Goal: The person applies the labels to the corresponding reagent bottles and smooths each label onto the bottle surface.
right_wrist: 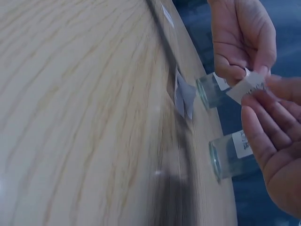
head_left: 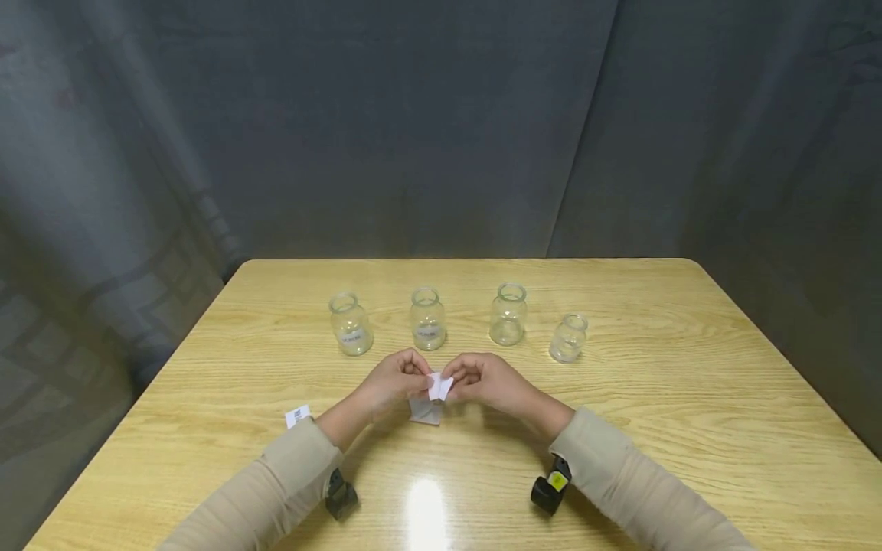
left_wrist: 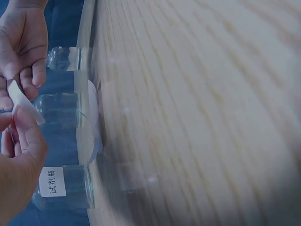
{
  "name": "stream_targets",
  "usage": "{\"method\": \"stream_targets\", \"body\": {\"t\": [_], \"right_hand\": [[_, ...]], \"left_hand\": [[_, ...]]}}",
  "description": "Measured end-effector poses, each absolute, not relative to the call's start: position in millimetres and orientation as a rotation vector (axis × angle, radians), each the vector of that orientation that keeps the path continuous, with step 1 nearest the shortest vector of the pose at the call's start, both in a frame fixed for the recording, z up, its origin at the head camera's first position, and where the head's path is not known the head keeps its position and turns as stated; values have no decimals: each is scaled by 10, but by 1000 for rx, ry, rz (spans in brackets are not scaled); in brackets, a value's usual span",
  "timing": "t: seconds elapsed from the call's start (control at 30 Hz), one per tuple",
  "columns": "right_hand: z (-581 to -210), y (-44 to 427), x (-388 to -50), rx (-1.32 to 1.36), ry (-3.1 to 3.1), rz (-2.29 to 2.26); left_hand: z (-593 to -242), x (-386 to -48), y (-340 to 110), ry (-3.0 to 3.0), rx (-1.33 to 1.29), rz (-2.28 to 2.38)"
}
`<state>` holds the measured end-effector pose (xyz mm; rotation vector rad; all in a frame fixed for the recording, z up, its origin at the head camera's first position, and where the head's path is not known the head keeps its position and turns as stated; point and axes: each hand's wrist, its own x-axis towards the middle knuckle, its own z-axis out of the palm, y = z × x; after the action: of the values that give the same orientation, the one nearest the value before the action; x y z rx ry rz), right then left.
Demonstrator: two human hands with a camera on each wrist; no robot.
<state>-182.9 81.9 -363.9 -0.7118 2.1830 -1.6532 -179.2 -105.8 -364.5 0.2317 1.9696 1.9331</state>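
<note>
Between both hands, above the table, is a small white paper label (head_left: 440,386) with a crease or gap down its middle. My left hand (head_left: 394,381) pinches its left side between thumb and fingers, and my right hand (head_left: 485,380) pinches its right side. Dark print shows on the label (right_wrist: 254,86) in the right wrist view. Below the hands a folded paper piece (head_left: 426,413) lies on the table. In the left wrist view the left hand (left_wrist: 21,165) and right hand (left_wrist: 23,44) meet at the label (left_wrist: 23,103).
Behind the hands stand glass jars: two labelled ones (head_left: 352,329) (head_left: 428,325), a tall one (head_left: 507,317) without a visible label, and a smaller jar (head_left: 568,339) at the right. A printed white slip (head_left: 297,415) lies beside the left forearm.
</note>
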Motion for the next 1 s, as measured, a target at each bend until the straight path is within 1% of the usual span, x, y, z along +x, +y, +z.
{"method": "stream_targets", "body": {"t": [0.13, 0.3, 1.0], "right_hand": [[-3665, 868, -1844, -777, 2220, -1648], [-3672, 906, -1842, -778, 2323, -1647], [-3584, 1094, -1846, -587, 2361, -1743]], "left_hand": [[-3655, -1791, -1039, 1946, 249, 1933], [-3692, -1793, -1005, 1960, 268, 1893], [-3718, -1764, -922, 1995, 265, 1812]]}}
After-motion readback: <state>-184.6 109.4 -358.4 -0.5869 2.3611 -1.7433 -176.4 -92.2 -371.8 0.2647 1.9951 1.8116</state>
